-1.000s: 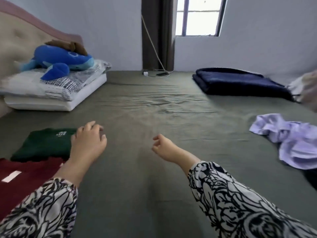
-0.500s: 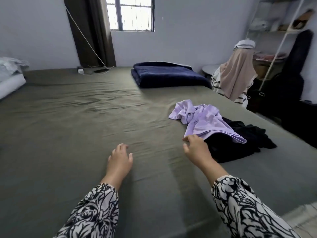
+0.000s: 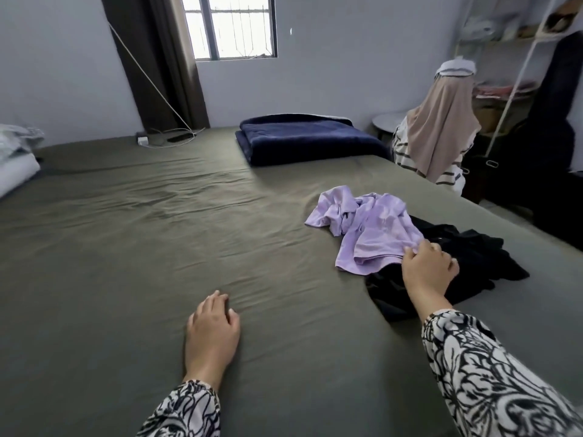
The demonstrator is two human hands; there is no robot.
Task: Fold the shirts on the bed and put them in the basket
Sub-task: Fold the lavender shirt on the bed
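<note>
1. Olive-green sheets cover the wide bed [image 3: 157, 247], creased across its middle, with a barred window [image 3: 230, 26] and a dark curtain [image 3: 157, 58] on the far wall.
2. Near the bed's right edge lies a crumpled lilac shirt [image 3: 372, 228], its near part spread over a black garment [image 3: 457, 263] bunched beneath and beside it.
3. The right hand [image 3: 426, 269] is at the lilac shirt's near right edge, fingers curled and pinching the fabric there.
4. The left hand [image 3: 213, 335] rests palm-down on the sheet, fingers relaxed and holding nothing, well apart from the shirts.
5. A folded navy blanket [image 3: 306, 138] sits at the far side of the bed.
6. White pillows [image 3: 15, 162] show at the left edge.
7. Beyond the bed's right side, a beige cloth [image 3: 441, 127] drapes over striped fabric, beside a shelf rack [image 3: 511, 74].
</note>
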